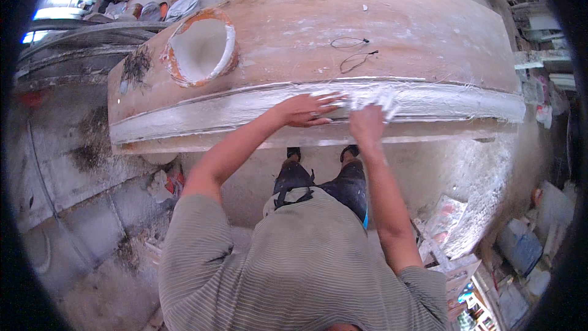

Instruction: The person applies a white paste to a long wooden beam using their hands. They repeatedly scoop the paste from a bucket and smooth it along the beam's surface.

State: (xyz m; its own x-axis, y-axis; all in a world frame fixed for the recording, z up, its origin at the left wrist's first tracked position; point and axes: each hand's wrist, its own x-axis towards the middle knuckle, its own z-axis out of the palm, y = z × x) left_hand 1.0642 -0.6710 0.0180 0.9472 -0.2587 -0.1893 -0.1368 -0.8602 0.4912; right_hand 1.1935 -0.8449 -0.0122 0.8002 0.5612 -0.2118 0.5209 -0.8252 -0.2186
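A long white strip of what looks like wet plaster (pixel 236 101) runs along the near edge of a wooden worktop (pixel 294 18). My left hand (pixel 306 109) lies on the strip near its middle, fingers stretched out toward the right and coated white at the tips. Just right of it, my right hand (pixel 369 116) is on the strip too. Its white-coated fingers point away from me, spread and blurred by motion. Neither hand shows a held object. Loose pale fibres (pixel 465 83) stick out of the strip's right part.
An orange-rimmed bucket (pixel 231 64) with white residue stands on the worktop's left part. Two thin dark loops (pixel 358 60) lie beyond my hands. Dark bristly fibres (pixel 136 66) are at the left end. Stacked curved pieces (pixel 79 43) stand far left; containers and clutter (pixel 520 245) fill the right.
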